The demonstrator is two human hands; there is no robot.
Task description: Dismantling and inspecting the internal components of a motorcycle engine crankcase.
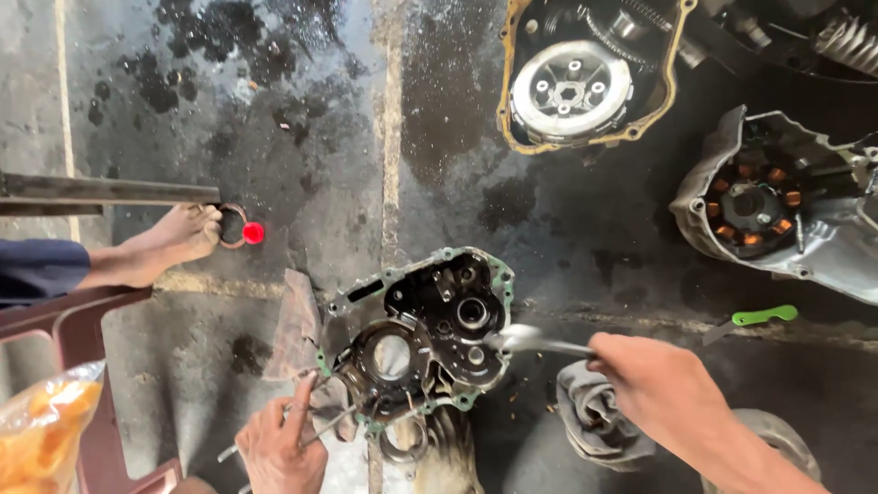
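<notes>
A dark, oily engine crankcase half (pixel 425 334) with a green gasket along its rim lies on the concrete floor in front of me. My left hand (pixel 282 445) rests at its lower left edge, closed around thin metal rods. My right hand (pixel 651 377) grips a shiny metal tool (pixel 530 341) whose head touches the right side of the crankcase, near a round bore.
A clutch-side engine cover (pixel 585 78) with an orange gasket lies at the top. A stator cover (pixel 777 206) sits at the right. A green-handled tool (pixel 759 317), a dirty rag (pixel 293 325), a grey cloth (pixel 594 421), another person's bare foot (pixel 169 240) and a snack bag (pixel 41 434) lie around.
</notes>
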